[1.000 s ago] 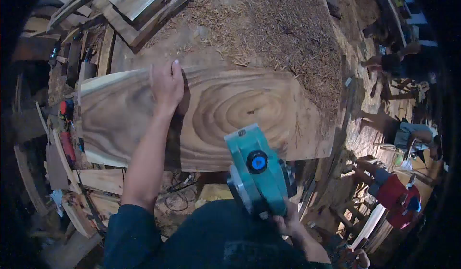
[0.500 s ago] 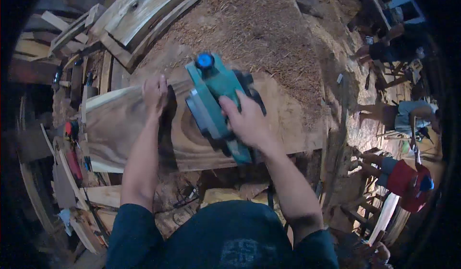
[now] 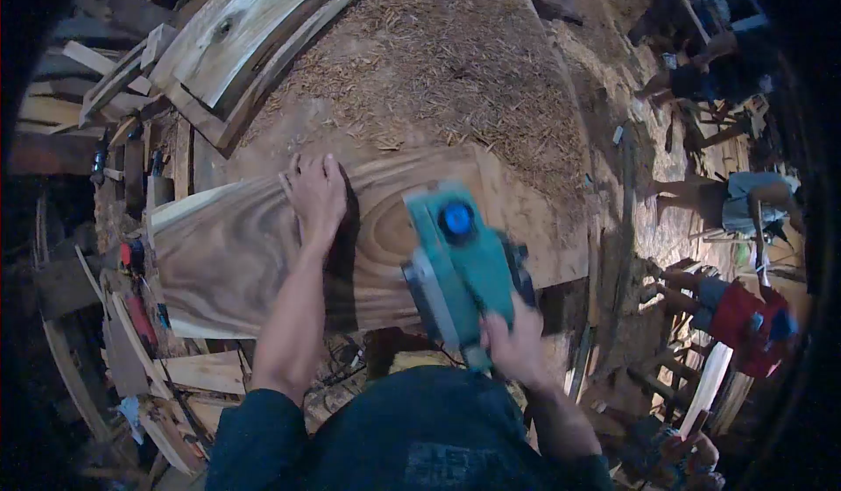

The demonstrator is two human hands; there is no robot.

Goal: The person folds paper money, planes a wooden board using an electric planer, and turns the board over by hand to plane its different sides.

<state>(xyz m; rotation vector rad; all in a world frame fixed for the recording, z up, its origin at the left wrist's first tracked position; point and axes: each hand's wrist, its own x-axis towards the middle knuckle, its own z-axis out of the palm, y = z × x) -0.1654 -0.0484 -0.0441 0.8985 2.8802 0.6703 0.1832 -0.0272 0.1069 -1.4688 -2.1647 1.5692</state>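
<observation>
"What's the right hand (image 3: 517, 340) got?"

"Its fingers are wrapped round the handle of that green power planer (image 3: 477, 268), across the near edge of the plank (image 3: 228, 263), right of the left hand (image 3: 319, 200)."

"And that left one?"

"Resting on the plank toward the far edge, fingers loose, clutching nothing. Shavings (image 3: 438, 70) litter the counter (image 3: 267, 145) beyond."

The electric planer (image 3: 480, 268) is coloured teal, its knob (image 3: 457, 219) bright blue. The wooden slab (image 3: 223, 254) is patterned with swirling light- and dark-brown grain and partly edged in cream. The wood shavings (image 3: 438, 79) are tinted brown.
</observation>
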